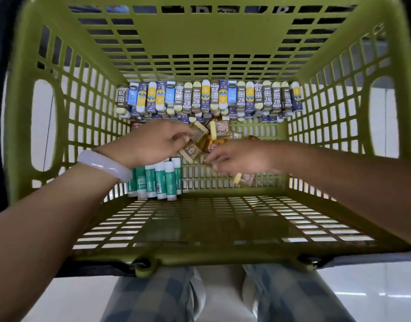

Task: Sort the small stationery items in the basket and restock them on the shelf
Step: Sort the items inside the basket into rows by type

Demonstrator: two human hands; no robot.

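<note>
Inside the green basket (25, 112), both hands work the loose heap of small amber boxes (217, 133) at centre floor. The left hand (151, 141) curls its fingertips onto a box at the heap's left edge; whether it pinches is unclear. The right hand (241, 156) is blurred, fingers bent, grip indeterminate, with one box (245, 178) lying just near of it. The heap sits between the hands, slightly far of both. Erasers (209, 96) line the far wall; glue sticks (158, 180) stand near-left.
</note>
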